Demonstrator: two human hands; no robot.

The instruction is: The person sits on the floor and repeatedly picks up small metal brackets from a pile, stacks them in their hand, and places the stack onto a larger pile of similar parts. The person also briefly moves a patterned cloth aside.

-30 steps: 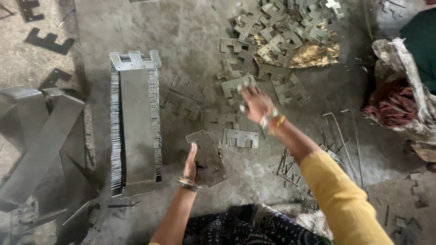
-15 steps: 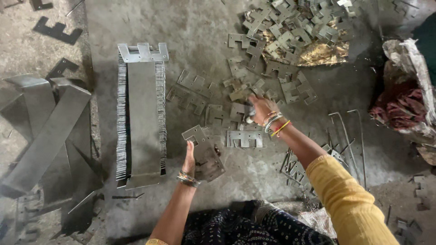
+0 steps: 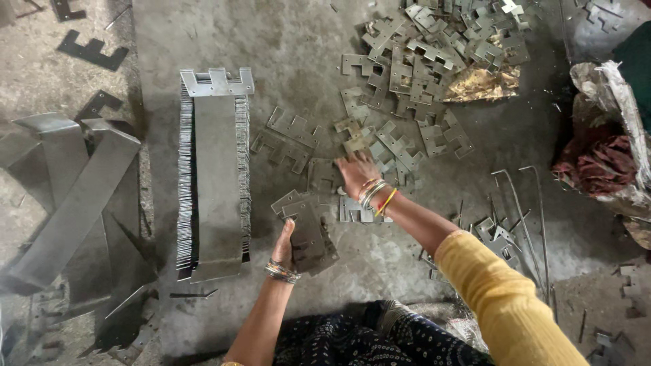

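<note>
My left hand grips a small stack of flat grey metal plates, held low over the concrete floor. My right hand, with bangles at the wrist and a yellow sleeve behind it, lies palm down on loose notched metal plates scattered on the floor. Whether its fingers hold one of them is hidden. A long neat stack of thin plates lies left of my left hand, topped by a notched plate.
A big heap of notched plates fills the upper right. Bent metal strips lie at the left. Thin wire rods and a sack with red cloth sit at the right.
My right hand has drawn back from the far plates towards me and to the left, now flat on the nearer plates. The left hand keeps its stack of plates.
</note>
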